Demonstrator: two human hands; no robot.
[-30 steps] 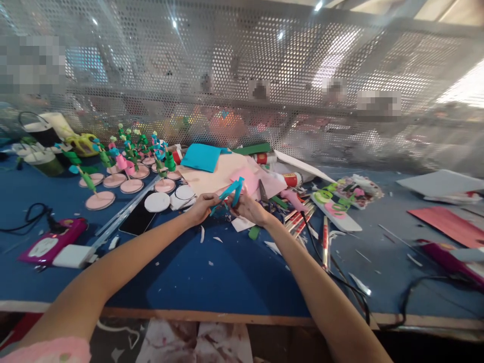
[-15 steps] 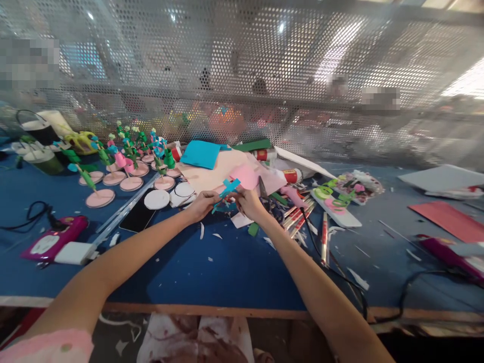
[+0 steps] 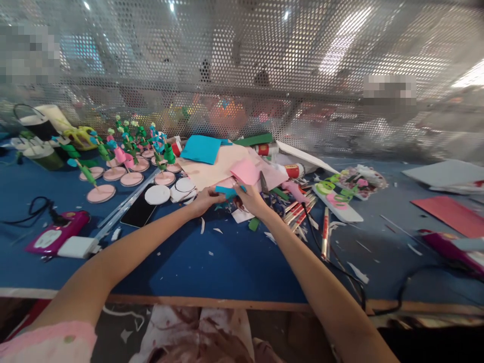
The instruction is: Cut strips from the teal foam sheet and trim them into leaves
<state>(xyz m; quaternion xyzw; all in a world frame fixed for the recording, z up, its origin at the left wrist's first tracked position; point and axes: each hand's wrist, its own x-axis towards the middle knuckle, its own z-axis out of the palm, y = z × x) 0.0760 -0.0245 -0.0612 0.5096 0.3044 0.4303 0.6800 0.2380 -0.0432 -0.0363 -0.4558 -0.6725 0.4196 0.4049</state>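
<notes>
A small piece of blue paper (image 3: 226, 191) is pinched between my two hands above the blue table. My left hand (image 3: 206, 200) grips its left end and my right hand (image 3: 249, 197) its right end. Just behind my hands lie a pink paper sheet (image 3: 245, 171), a larger folded blue sheet (image 3: 200, 149) and a broad peach sheet (image 3: 206, 174). Right of my right hand are the dark blades of a pair of scissors (image 3: 263, 181) and a pink glue gun (image 3: 294, 191). White discs (image 3: 157, 194) lie left of my left hand.
Several paper flowers on round pink bases (image 3: 101, 193) stand at the left. Nearby are a black phone (image 3: 138, 212) and a purple power strip (image 3: 60, 229). Red-and-white sticks (image 3: 325, 234), a black cable (image 3: 315, 232) and a red sheet (image 3: 448, 214) lie rightward. A perforated metal screen (image 3: 242, 60) rises behind.
The blue paper showed crossing strips before; now it appears as a flatter rectangle between my fingers. My right hand's fingers have shifted along it. The view has moved slightly.
</notes>
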